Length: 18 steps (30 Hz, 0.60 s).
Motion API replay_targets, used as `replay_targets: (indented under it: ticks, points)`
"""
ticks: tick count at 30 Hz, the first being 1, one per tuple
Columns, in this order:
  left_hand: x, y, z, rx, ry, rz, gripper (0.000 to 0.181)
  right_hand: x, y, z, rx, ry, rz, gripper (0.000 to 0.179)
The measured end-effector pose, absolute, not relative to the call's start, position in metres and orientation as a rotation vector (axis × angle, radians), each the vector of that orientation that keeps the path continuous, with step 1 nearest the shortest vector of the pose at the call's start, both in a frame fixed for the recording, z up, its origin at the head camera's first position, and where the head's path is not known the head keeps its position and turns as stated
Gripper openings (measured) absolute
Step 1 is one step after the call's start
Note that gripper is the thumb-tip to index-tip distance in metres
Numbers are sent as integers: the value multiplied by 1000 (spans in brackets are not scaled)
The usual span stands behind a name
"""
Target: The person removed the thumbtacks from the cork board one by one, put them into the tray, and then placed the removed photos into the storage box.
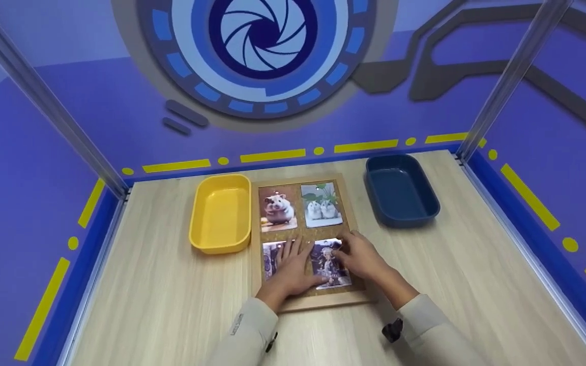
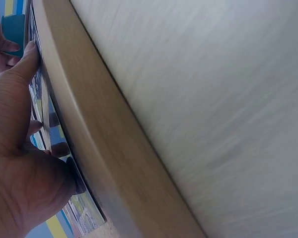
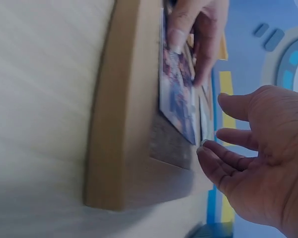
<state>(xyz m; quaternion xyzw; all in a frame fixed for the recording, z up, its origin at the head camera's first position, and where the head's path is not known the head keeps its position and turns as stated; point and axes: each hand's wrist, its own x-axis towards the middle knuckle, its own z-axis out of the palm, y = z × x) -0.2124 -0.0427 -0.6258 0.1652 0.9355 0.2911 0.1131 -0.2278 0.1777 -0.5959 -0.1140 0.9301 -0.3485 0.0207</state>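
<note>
A wood-framed cork board [image 1: 318, 303] lies flat on the table with photos on it in two rows. My left hand [image 1: 292, 272] rests across the lower row, its fingers spread over the lower left photo [image 1: 268, 256] and its thumb on the lower right photo [image 1: 331, 262]. The right wrist view shows that left thumb pressing the glossy lower right photo [image 3: 176, 94]. At this photo's upper right edge is my right hand [image 1: 364, 256], fingers loosely bent, fingertips right by the edge; in the right wrist view its thumb stands apart from the fingers with nothing between.
Above are two hamster photos, the upper left one [image 1: 277, 211] and the upper right one [image 1: 322, 208]. A yellow tray [image 1: 222, 208] stands left of the board, a dark blue tray [image 1: 402, 190] to its right. Purple panels [image 1: 293, 137] wall the table's back and sides.
</note>
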Motion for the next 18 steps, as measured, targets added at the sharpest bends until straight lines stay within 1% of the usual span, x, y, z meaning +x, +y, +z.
replay_targets:
  ticks: [18]
  points:
    - [-210, -43, -625, 497, 2759, 888, 108, -239, 172, -620, -286, 2930, -1171, 22]
